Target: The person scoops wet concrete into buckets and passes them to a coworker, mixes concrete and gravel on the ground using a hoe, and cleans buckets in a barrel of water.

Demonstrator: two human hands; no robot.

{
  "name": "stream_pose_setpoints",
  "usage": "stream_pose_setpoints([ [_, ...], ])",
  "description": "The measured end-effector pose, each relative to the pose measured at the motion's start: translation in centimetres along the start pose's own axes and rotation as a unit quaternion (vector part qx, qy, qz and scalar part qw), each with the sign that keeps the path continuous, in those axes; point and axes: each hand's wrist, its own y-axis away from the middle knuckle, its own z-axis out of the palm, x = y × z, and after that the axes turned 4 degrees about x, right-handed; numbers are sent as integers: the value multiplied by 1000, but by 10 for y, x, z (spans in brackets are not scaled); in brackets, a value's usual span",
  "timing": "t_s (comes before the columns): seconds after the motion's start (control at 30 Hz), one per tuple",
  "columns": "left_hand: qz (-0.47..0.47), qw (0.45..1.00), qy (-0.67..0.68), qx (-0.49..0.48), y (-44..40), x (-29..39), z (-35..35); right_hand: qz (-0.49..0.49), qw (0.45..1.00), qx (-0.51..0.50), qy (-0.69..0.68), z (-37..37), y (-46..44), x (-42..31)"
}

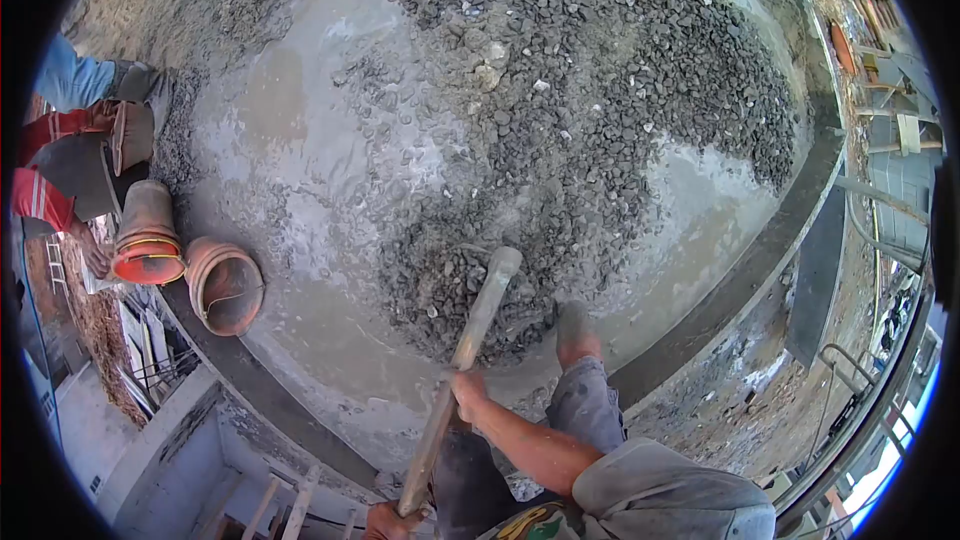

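Observation:
A hoe with a long wooden handle slants across the lower middle of the view. Its far end rests at a mound of wet gravel, where the blade is mostly hidden. My right hand is wrapped round the middle of the handle. Lower down, at the bottom edge of the view, my left hand is closed round the near end and partly cut off. Grey cement slurry lies about the mound, and my bare leg stands in it just right of the hoe.
At the left a co-worker in red sleeves bends beside stacked buckets. Another stack of buckets lies tilted at the slab edge. A raised rim borders the mix at right. Dry gravel covers the far side.

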Motion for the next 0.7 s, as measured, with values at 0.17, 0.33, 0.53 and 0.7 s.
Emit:
stream_pose_setpoints([
  [0.17,52,996,-69,-14,-60,133,-11,-147,986,-73,5,6,74,-163],
  [0.33,325,938,89,82,-291,369,-23,-560,818,-86,101,63,124,-479],
  [0.53,256,928,255,96,-339,451,-37,-582,790,-52,186,128,29,-593],
  [0.7,36,935,352,35,-252,313,1,-373,875,54,304,110,-70,-434],
])
